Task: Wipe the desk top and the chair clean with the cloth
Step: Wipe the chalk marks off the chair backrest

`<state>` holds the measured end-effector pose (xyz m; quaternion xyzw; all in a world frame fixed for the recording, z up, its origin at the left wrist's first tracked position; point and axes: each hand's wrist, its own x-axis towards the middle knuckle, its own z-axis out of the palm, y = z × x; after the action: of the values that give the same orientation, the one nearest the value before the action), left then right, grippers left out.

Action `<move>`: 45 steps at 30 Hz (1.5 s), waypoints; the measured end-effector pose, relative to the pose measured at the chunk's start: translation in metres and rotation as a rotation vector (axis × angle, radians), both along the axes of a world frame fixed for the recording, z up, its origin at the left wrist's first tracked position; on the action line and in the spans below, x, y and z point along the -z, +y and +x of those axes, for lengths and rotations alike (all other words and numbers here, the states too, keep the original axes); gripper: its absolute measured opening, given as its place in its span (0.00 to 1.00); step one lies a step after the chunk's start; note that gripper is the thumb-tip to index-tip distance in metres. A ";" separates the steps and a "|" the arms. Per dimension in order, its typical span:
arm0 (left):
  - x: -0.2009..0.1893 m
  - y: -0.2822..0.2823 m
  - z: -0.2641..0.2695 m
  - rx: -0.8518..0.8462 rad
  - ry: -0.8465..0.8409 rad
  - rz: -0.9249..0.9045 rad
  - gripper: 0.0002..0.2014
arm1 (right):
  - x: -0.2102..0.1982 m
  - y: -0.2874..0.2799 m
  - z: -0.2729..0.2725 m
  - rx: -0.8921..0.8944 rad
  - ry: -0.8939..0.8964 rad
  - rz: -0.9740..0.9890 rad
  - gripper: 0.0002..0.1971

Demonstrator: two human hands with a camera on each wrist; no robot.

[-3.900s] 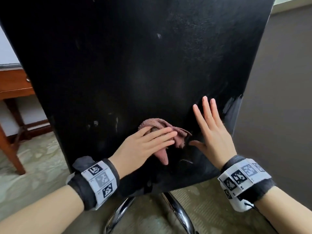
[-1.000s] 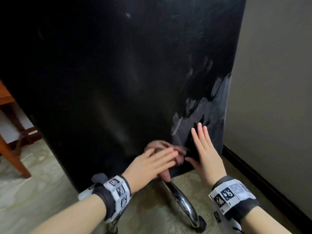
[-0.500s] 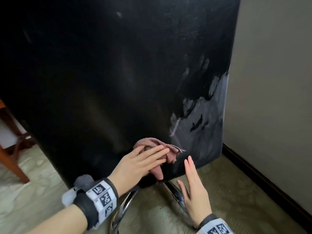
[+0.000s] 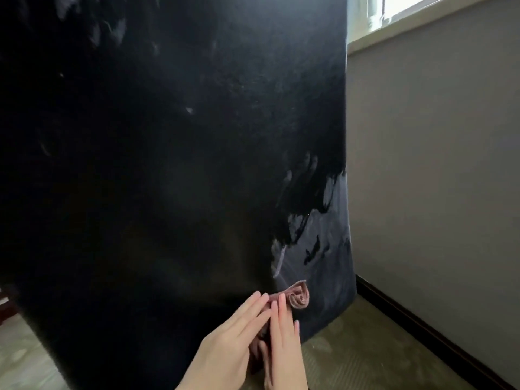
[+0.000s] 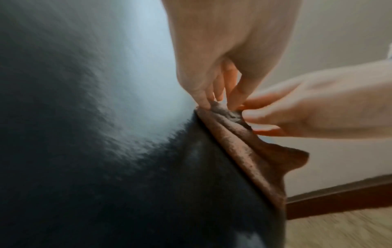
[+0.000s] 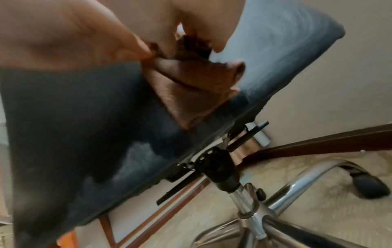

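The black chair back [image 4: 168, 164] fills most of the head view, with a greyer smeared patch [image 4: 318, 249] at its lower right. A crumpled brownish-pink cloth [image 4: 298, 298] lies against that lower right part. My left hand [image 4: 254, 305] lies over the cloth's left side, and in the left wrist view its fingertips [image 5: 204, 102] pinch the cloth's [image 5: 244, 147] bunched top. My right hand [image 4: 281, 319] is pressed up beside the left. In the right wrist view its thumb and fingers [image 6: 146, 50] pinch the cloth [image 6: 191, 87] against the chair back [image 6: 84, 134].
A grey wall [image 4: 436, 192] with a dark skirting board [image 4: 422, 327] stands close on the right, under a window ledge [image 4: 422, 21]. Below the chair back are its chrome star base [image 6: 254, 211], a castor [image 6: 369, 186] and a black lever [image 6: 248, 132]. Carpet [image 4: 365, 347] covers the floor.
My right hand has left the chair back and come in onto the cloth beside the left hand. The cloth has slid right toward the lower corner. The view has tilted up.
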<state>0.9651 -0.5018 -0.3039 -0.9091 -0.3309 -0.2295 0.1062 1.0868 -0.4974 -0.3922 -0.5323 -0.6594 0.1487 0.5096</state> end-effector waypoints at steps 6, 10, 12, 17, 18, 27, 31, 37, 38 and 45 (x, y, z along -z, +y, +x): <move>-0.046 0.007 0.003 0.057 -0.081 0.163 0.26 | -0.008 0.016 0.019 0.428 -0.380 0.194 0.32; -0.099 0.012 0.030 -0.127 0.146 0.368 0.27 | 0.002 0.033 0.016 0.456 -0.527 0.424 0.24; -0.114 0.020 0.031 -0.255 0.233 0.395 0.34 | -0.010 0.039 0.029 0.438 -0.450 0.447 0.24; -0.116 0.031 0.020 -0.361 0.361 0.389 0.50 | -0.092 0.073 0.086 0.500 0.215 0.396 0.28; -0.116 0.031 0.021 -0.368 0.355 0.394 0.50 | -0.106 0.075 0.083 0.503 0.278 0.411 0.28; -0.116 0.030 0.023 -0.398 0.338 0.435 0.52 | -0.115 0.076 0.064 0.329 0.055 0.539 0.29; -0.114 0.031 0.028 -0.396 0.301 0.454 0.46 | -0.127 0.079 0.053 0.345 0.125 0.550 0.28; -0.114 0.035 0.027 -0.400 0.335 0.469 0.46 | -0.073 0.069 0.024 0.183 -0.129 0.621 0.28; -0.114 0.036 0.028 -0.395 0.325 0.477 0.45 | -0.097 0.072 0.035 0.186 -0.033 0.615 0.28; -0.106 0.047 0.031 -0.390 0.306 0.570 0.21 | -0.158 0.072 0.057 0.143 0.049 0.598 0.29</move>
<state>0.9962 -0.4552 -0.1975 -0.7867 -0.4010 -0.1494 0.4450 1.1441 -0.4250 -0.2343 -0.4000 -0.6224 -0.0753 0.6685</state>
